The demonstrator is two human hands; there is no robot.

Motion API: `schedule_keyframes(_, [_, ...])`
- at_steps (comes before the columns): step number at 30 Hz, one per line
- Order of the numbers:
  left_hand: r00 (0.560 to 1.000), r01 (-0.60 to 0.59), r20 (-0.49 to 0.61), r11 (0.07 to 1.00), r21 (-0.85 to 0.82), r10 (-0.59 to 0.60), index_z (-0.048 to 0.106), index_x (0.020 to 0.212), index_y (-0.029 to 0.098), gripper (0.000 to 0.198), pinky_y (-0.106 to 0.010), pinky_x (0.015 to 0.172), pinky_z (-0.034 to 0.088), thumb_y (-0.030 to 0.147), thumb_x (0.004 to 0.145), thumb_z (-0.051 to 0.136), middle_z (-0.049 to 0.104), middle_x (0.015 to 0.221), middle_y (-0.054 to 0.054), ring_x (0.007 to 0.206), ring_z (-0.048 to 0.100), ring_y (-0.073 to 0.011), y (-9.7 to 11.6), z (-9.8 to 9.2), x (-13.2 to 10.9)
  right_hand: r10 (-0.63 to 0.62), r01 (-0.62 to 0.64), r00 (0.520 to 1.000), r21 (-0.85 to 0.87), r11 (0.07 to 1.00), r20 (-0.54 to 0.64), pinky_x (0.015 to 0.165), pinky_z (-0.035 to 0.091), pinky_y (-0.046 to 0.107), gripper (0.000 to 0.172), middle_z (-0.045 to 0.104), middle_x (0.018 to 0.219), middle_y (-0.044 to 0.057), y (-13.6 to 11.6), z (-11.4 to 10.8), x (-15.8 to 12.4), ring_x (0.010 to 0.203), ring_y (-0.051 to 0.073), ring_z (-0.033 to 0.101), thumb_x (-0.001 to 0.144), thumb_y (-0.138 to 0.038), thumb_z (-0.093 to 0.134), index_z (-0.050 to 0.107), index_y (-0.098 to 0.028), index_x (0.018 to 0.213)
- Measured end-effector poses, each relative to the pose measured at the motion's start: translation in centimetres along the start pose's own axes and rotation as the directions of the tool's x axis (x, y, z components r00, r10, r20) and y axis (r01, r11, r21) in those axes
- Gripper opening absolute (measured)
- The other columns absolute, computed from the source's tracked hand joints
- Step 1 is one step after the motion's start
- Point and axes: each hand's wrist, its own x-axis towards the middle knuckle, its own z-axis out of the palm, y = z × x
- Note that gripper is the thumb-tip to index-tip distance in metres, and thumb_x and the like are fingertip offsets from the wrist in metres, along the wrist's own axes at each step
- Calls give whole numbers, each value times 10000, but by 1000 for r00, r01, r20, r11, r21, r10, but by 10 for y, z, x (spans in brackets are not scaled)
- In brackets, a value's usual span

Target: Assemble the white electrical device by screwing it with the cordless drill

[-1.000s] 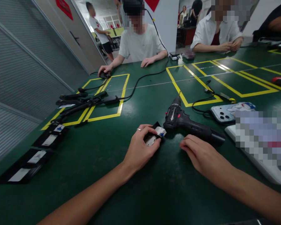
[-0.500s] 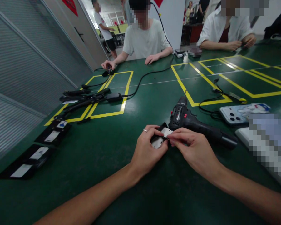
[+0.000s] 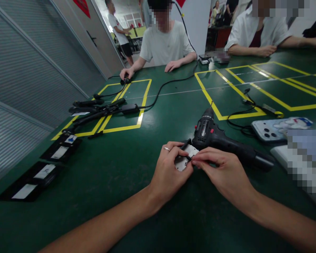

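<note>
Where left hand (image 3: 170, 169) meets right hand (image 3: 221, 173), part (image 3: 183, 161) pinched between.

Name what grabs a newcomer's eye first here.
The left hand and right hand pinch a small black-and-white part at the middle of the green table. Just behind them lies a black cordless drill, with yellow taped boxes beyond and a phone to the right.
</note>
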Motion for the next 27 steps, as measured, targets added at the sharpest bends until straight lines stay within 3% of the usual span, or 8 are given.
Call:
schedule_keyframes(13, [998, -64, 26, 996, 66, 63, 552, 872, 205, 206, -444, 914, 431, 115, 704, 630, 537, 1149, -86, 1102, 500, -259, -1, 0, -2, -33, 33, 999, 3, 999, 6, 685, 414, 282, 126, 553, 850, 2, 7, 3, -3, 752, 158, 542, 861, -171, 553, 660, -148, 799])
schedule_keyframes(23, [998, 16, 60, 1000, 0, -16, 553, 881, 193, 189, -383, 916, 435, 117, 721, 619, 526, 1150, -78, 1089, 512, -219, 0, -3, 1, -209, 209, 978, -25, 978, -7, 748, 408, 275, 92, 523, 906, 25, 12, 7, -2, 818, 156, 523, 907, -87, 534, 621, -112, 887])
schedule_keyframes(27, [997, 16, 72, 1000, -13, -15, 550, 883, 196, 188, -390, 920, 431, 114, 725, 611, 522, 1152, -77, 1099, 504, -222, 0, -4, 1, -178, 177, 984, 33, 984, 4, 746, 408, 262, 78, 526, 904, 20, 13, 6, -1, 818, 149, 526, 906, -84, 563, 625, -112, 869])
